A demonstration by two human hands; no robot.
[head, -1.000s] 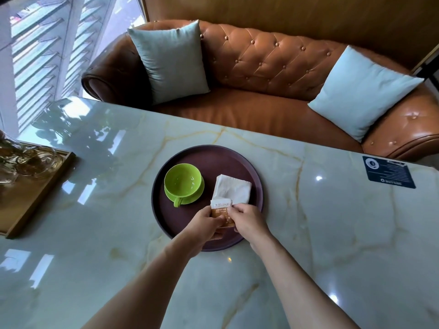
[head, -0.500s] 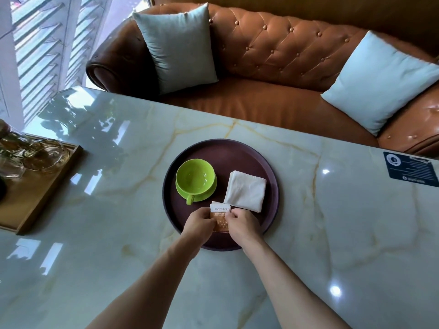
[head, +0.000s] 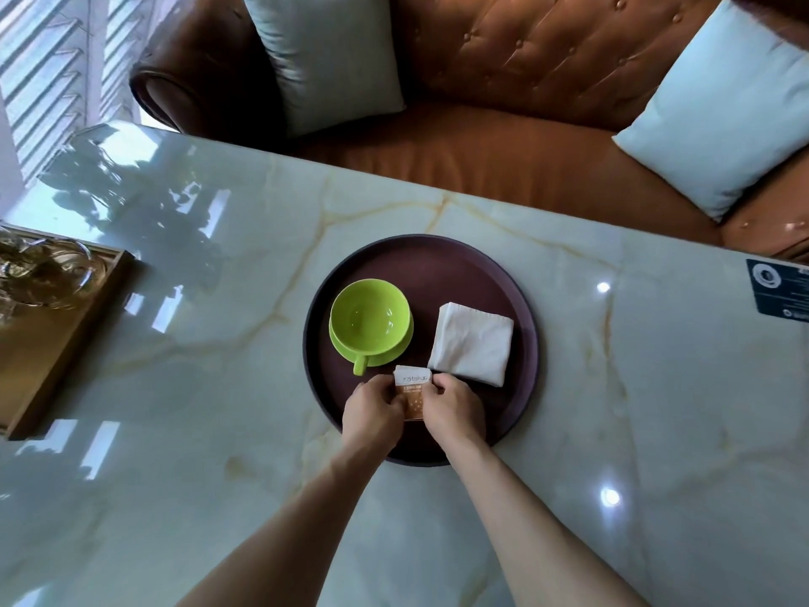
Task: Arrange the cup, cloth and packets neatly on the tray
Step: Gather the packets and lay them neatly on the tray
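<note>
Head view, looking down on marble table [head: 184, 431]. I see round dark tray [head: 523, 387] at centre. Green cup [head: 370, 318] on green saucer [head: 396, 350], left part of tray, handle toward me. Folded white cloth [head: 473, 342] right of cup, apart from it. Left hand [head: 372, 414] and right hand [head: 453, 409] pinch brown-and-white packets [head: 413, 389] by side edges, near tray's front. Wooden tray [head: 57, 343] with glassware far left.

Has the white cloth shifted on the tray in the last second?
Yes. The cloth has swung slightly clockwise, so its near corner lies clear of the packets; the cup hasn't moved.
</note>
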